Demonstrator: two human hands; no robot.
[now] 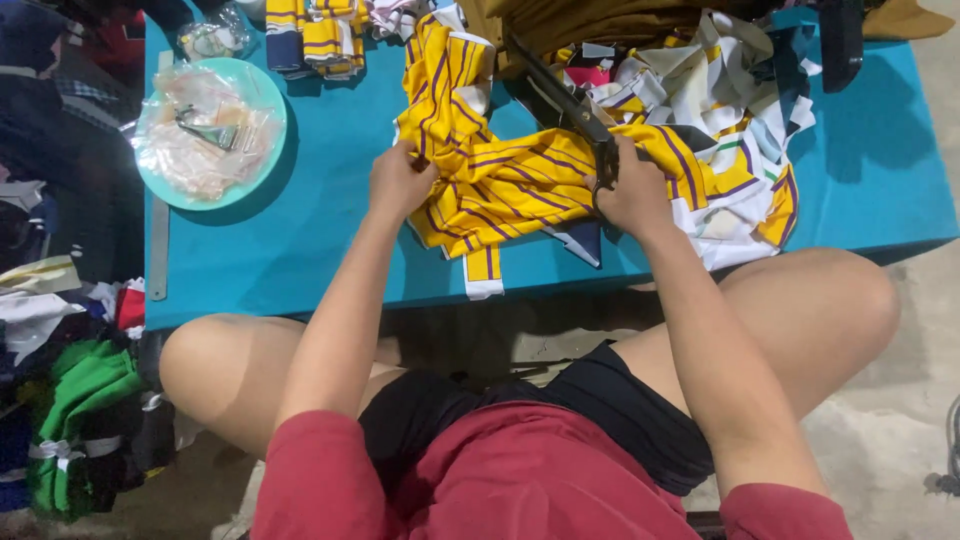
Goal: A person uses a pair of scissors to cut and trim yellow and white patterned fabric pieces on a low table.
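A crumpled yellow garment with purple stripes [500, 180] lies on the low teal table [320, 200]. My left hand [398, 180] pinches its left side and bunches the cloth. My right hand [630, 190] grips the handles of large black scissors [560, 100], whose blades point up and to the left over the fabric. Under and to the right of the yellow cloth lies a white piece with yellow, purple and dark patches [730, 110].
A round teal plate [265, 100] holding clear plastic bags and a small metal tool stands at the table's left. A metal ruler [158, 250] lies along the left edge. Folded striped fabric [315, 35] sits at the back. Piles of clothes [70, 400] cover the floor on the left.
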